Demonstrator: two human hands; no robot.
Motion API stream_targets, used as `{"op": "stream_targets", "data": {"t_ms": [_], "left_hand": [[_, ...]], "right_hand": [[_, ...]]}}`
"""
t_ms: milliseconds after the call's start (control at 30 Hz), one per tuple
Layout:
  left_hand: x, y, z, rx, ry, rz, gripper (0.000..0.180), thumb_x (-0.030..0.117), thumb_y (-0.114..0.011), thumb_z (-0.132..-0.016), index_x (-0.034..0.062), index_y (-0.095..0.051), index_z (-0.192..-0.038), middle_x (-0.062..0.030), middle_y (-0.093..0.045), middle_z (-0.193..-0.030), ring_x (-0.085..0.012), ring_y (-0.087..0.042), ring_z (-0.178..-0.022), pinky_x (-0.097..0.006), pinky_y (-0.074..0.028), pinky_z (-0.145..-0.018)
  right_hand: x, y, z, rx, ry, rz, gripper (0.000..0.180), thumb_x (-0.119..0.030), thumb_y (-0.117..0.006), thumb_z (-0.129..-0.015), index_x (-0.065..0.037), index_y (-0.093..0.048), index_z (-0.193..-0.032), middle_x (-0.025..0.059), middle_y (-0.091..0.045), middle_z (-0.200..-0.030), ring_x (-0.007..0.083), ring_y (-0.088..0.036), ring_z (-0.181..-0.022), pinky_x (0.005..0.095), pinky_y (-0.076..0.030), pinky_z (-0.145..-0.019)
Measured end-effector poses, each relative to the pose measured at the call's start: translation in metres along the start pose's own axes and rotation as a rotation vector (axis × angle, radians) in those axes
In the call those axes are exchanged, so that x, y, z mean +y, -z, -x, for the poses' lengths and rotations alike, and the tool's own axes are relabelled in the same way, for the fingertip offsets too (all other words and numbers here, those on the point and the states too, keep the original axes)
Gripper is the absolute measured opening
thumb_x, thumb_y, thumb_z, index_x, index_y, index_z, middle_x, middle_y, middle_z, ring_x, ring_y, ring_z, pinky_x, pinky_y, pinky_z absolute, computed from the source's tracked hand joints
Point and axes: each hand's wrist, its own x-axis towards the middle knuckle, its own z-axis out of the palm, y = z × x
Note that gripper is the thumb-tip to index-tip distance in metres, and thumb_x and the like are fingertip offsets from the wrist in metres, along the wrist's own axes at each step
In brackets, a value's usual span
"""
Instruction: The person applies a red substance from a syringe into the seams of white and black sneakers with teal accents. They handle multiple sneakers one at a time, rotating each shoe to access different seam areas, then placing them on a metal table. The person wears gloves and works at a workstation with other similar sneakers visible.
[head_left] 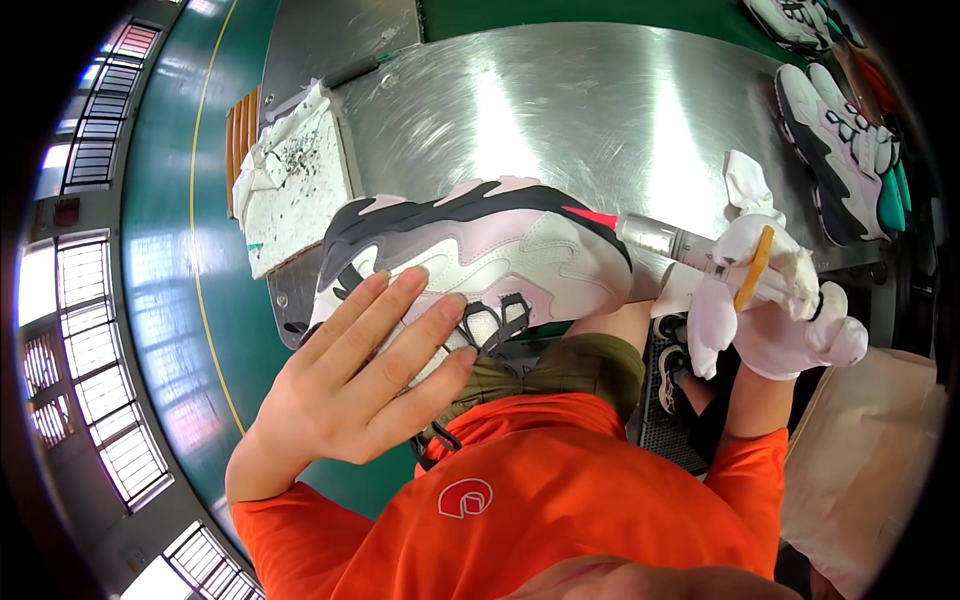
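A pink, white and black sneaker (pixel 475 245) lies tilted on its side at the table's near edge, sole edge facing away and toe to the right. My bare left hand (pixel 365 375) holds it, fingers spread over the laces and upper; the thumb is hidden. My right hand (pixel 770 300), in a white glove, is closed around a clear syringe (pixel 665 240). Its red tip (pixel 592 216) meets the sneaker's edge near the toe, where sole and upper join. A yellow-orange strip (pixel 755 268) crosses the syringe at my fingers.
The metal table (pixel 570 110) carries a white pad with dark specks (pixel 300 180) at left. A dark-handled tool (pixel 350 72) lies beyond it. More sneakers (pixel 835 150) stand at the right edge. A beige sack-like object (pixel 860 460) is at lower right.
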Motion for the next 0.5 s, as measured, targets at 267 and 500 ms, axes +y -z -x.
{"op": "stream_targets", "data": {"t_ms": [267,500], "left_hand": [[-0.002,0.0,0.002,-0.003,-0.006,0.027,0.015,0.02,-0.064,-0.094,0.0075,-0.063,-0.102,-0.0164,-0.069,-0.116,-0.038,-0.066,-0.11,-0.047,-0.058,-0.092],[0.0,-0.001,0.003,0.029,0.021,0.056,0.02,0.011,-0.068,-0.084,0.0071,-0.063,-0.102,-0.0164,-0.069,-0.114,-0.0383,-0.067,-0.108,-0.047,-0.058,-0.091]], "right_hand": [[0.003,0.003,-0.026,-0.093,-0.034,-0.039,0.079,-0.044,-0.081,-0.066,0.002,-0.054,-0.124,0.0234,-0.062,-0.104,0.0309,-0.067,-0.081,0.0429,-0.058,-0.078],[0.003,0.005,-0.04,-0.17,-0.048,-0.07,0.083,-0.038,-0.084,-0.067,0.002,-0.05,-0.131,0.0254,-0.061,-0.11,0.033,-0.067,-0.086,0.0449,-0.059,-0.079]]}}
